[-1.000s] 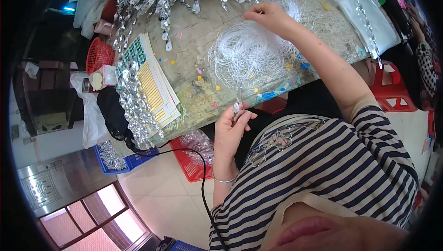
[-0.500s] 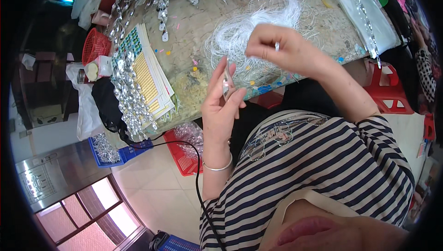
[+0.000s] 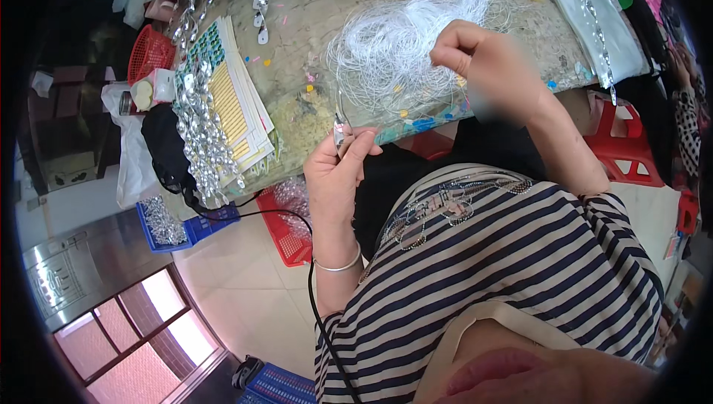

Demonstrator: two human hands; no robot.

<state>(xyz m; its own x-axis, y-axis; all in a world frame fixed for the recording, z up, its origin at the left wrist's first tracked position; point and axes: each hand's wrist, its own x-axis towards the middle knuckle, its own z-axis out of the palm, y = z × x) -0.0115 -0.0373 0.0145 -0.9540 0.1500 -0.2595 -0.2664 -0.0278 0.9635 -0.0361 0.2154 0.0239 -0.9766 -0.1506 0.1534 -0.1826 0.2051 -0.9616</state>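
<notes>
White, glossy, hair-thin thread (image 3: 394, 51) lies in a loose, tangled heap on the worn, stained grey-green desk (image 3: 297, 55). Just beyond the desk's near edge, the left hand (image 3: 333, 174) has its grip clamped, thumb against fingers, on a small, shiny silver piece (image 3: 340, 137) that narrows upward; its exact shape is too small to make out. Over the heap's right side hangs the right hand (image 3: 492, 70), fingertips drawn together; whether a strand runs between them, I cannot tell.

The thread looks nearly weightless, soft and slippery, quick to snarl, so a loose end at the heap's fringe seems the best hold, pinched between fingertips. The silver piece looks light, stiff and smooth, best held by its broader lower part. Left of the heap, well apart, strings of faceted silver beads (image 3: 200, 133) lie across printed paper sheets (image 3: 230, 107).
</notes>
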